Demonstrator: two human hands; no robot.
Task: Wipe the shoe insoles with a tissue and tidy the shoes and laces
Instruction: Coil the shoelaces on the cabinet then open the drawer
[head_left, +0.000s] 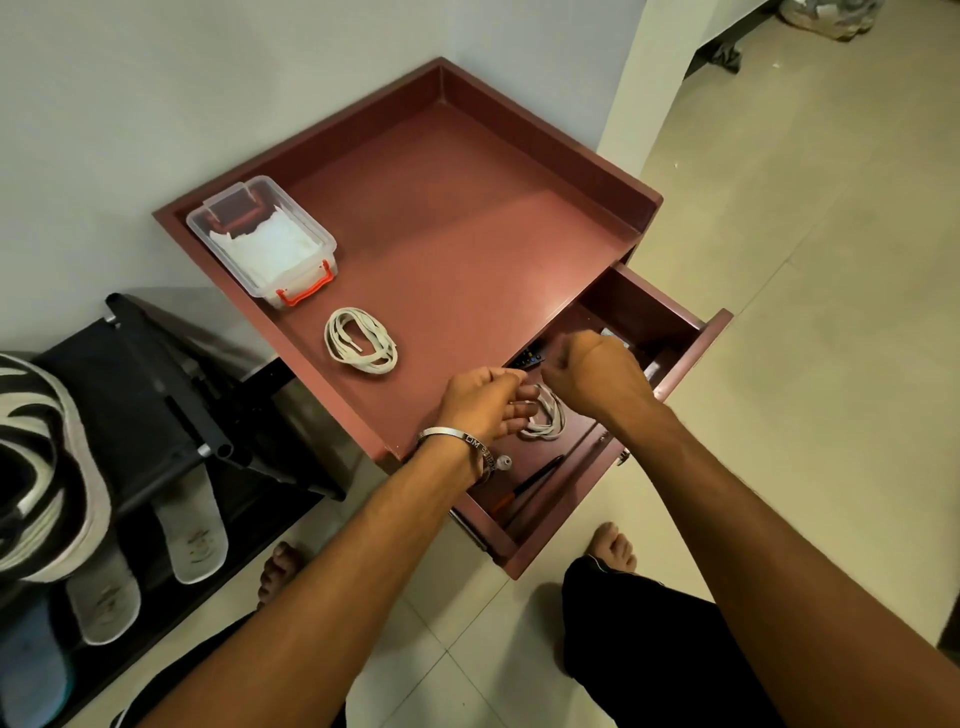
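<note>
Both hands (540, 389) coil a lace (545, 418) over drawer (691, 358).

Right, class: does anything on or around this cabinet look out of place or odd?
Nothing looks spilled or damaged. The drawer stands open while both hands work a lace bundle over it. A second coiled lace lies loose on the cabinet top beside the lidless tissue box.

Bare forearms, engraved silver bangle (457, 439) on left wrist, black trousers (639, 639), bare feet
</note>
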